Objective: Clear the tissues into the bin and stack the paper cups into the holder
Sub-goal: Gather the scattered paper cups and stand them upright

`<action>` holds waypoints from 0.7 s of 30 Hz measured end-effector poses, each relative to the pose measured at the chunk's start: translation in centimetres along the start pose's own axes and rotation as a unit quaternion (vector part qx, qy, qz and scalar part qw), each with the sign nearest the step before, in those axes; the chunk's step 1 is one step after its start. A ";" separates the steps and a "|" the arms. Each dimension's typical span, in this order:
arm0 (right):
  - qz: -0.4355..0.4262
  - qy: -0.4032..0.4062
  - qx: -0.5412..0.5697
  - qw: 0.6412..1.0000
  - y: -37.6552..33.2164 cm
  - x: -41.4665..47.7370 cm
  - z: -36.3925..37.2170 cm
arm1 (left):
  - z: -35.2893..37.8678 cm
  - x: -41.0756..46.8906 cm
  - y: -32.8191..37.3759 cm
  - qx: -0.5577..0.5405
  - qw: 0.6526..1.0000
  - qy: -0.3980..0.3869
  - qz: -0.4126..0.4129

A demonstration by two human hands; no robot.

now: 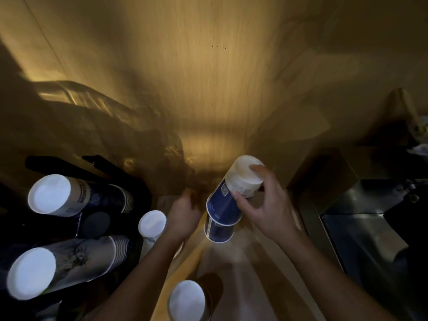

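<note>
Over the dim wooden desk (231, 269), near its back wall, the right hand (266, 205) holds a nested stack of upside-down paper cups (229, 198), white and blue, tilted; its grip is pinched around the top cup, thumb and fingers on opposite sides. Left hand (183, 216) reaches beside the stack's lower cups, fingers curled, grip unclear. Black holder (92, 223) at left carries several cup stacks. One upturned cup (186, 302) stands at the near edge.

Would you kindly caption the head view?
Right hand grips nested paper cups; left hand reaches beside the cup holder.
</note>
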State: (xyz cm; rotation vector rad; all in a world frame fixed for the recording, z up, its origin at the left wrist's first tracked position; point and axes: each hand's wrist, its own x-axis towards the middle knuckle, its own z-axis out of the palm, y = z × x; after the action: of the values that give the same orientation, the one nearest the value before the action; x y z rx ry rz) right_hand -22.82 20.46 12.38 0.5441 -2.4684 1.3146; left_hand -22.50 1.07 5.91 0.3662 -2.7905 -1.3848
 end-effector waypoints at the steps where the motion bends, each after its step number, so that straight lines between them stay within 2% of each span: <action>1: 0.004 -0.020 -0.008 1.000 0.4 -0.3 0.6 | -0.4 -0.1 0.5 -0.048 0.998 0.037 -0.011; 3: 0.021 -0.060 -0.024 0.998 1.5 -0.8 1.8 | -1.0 -0.3 1.6 -0.136 0.989 0.058 0.002; 5: 0.042 -0.101 -0.052 0.993 2.5 -1.4 2.9 | -1.4 -0.5 2.8 -0.179 0.983 0.032 0.033; 7: 0.048 -0.132 -0.070 0.988 3.4 -2.0 3.7 | -1.3 -0.7 3.4 -0.190 0.980 -0.031 0.045; 11: 0.048 -0.178 -0.102 0.977 4.8 -3.2 4.3 | 0.0 -1.0 3.2 -0.126 0.978 -0.158 0.058; 21: 0.044 -0.189 -0.148 0.970 6.7 -1.2 4.1 | 1.1 0.5 4.3 -0.103 0.979 -0.146 0.098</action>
State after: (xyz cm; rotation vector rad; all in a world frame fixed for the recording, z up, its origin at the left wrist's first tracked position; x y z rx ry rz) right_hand -25.12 20.66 4.81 0.6662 -2.9614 0.9060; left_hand -24.00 4.29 8.55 -0.1230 -2.7591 -1.7796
